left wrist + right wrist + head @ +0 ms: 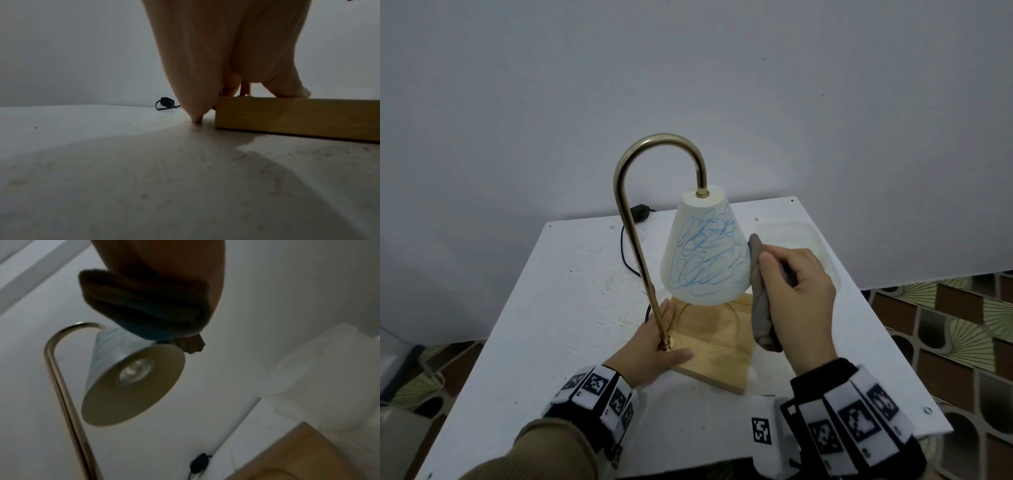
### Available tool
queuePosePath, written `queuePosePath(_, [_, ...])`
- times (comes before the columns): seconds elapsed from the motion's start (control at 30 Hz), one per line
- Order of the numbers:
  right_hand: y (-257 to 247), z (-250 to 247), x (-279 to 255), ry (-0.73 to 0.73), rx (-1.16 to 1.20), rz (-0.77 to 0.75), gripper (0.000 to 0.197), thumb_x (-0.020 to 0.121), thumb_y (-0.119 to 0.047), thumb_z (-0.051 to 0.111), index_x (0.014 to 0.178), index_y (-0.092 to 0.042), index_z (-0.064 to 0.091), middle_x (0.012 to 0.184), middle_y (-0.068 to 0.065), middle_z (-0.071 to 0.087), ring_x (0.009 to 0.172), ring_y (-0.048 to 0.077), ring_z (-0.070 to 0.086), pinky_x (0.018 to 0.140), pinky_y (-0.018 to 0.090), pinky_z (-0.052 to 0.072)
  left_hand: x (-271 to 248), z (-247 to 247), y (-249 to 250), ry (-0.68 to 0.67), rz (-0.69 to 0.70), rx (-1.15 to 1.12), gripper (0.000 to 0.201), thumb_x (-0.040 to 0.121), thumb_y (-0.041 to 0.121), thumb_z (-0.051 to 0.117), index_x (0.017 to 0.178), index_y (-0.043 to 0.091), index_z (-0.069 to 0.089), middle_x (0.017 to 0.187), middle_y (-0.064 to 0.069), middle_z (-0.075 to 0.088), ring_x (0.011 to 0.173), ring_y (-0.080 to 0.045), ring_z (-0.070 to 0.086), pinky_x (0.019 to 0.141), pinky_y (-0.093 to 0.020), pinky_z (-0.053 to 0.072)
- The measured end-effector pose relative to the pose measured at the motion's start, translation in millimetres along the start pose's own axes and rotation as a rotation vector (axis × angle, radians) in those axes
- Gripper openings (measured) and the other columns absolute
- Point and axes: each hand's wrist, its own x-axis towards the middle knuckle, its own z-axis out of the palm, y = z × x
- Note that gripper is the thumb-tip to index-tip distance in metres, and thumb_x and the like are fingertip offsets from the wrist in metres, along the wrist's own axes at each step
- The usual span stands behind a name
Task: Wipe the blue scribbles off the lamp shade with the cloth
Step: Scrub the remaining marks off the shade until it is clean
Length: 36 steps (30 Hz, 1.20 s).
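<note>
A cream cone lamp shade [707,250] covered in blue scribbles [710,255] hangs from a curved brass pole [640,246] over a wooden base [717,346]. My right hand [796,301] grips a folded grey cloth [760,301] just right of the shade, at or near its right edge. In the right wrist view the cloth [144,305] lies against the shade [131,379] near its lower rim. My left hand [654,346] presses flat on the base's near-left corner around the pole foot, fingers straight. From the left wrist, the left hand [226,56] rests on the base [298,116].
The lamp stands on a white table [544,308] against a grey wall. A black cord with an inline switch [638,210] lies behind the pole. A clear plastic tray [791,240] sits at the back right. Patterned floor shows beyond the table's right edge.
</note>
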Motion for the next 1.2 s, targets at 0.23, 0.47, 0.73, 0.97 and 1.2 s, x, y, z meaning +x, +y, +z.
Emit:
queuePosePath(0.23, [-28.5,9.0,-17.0,0.038,0.08,-0.173,0.017,0.083,-0.002,0.066,0.091,-0.017,0.069,0.089,0.0,0.061,0.085,-0.003,0.057,0.076,0.005,0.04,2.7,0.9,-6.1,0.015,0.003,0.021,0.113,0.064,0.074,0.056,0.15,0.03,-0.002,0.156,0.017,-0.008,0.144,-0.004,-0.001,0.12,-0.039,0.012])
queuePosePath(0.47, [2.3,-0.5,-6.2,0.063,0.031,0.054,0.021,0.086,-0.004,0.062,0.08,-0.023,0.067,0.087,0.003,0.064,0.08,-0.002,0.057,0.072,0.004,0.039,5.0,2.0,-8.8,0.016,0.03,0.01,0.111,0.064,0.071,0.058,0.15,0.032,-0.001,0.157,0.016,-0.006,0.144,-0.002,-0.004,0.12,-0.04,0.01])
queuePosePath(0.73, [-21.6,12.7,-22.3,0.087,0.052,-0.201,0.013,0.085,-0.008,0.06,0.094,-0.011,0.069,0.09,0.0,0.06,0.086,0.0,0.057,0.078,0.006,0.04,9.0,4.1,-16.3,0.035,0.036,-0.006,0.109,0.066,0.069,0.062,0.15,0.036,0.0,0.157,0.018,-0.003,0.144,-0.002,-0.001,0.12,-0.041,0.014])
queuePosePath(0.97, [2.9,5.2,-6.8,0.083,-0.024,-0.061,0.017,0.087,-0.002,0.06,0.084,-0.019,0.065,0.084,0.0,0.058,0.079,-0.005,0.053,0.073,0.004,0.038,7.5,1.9,-13.9,0.013,0.055,-0.015,0.112,0.065,0.07,0.061,0.15,0.033,-0.002,0.157,0.018,-0.005,0.144,-0.002,-0.003,0.12,-0.042,0.012])
queuePosePath(1.2, [-28.2,15.6,-2.5,0.063,0.084,-0.167,0.009,0.088,-0.009,0.059,0.087,-0.016,0.065,0.084,0.004,0.055,0.075,-0.003,0.051,0.07,0.006,0.039,7.2,1.2,-14.3,0.029,0.056,0.005,0.11,0.065,0.071,0.06,0.15,0.034,0.0,0.157,0.018,-0.002,0.144,-0.003,0.0,0.119,-0.042,0.015])
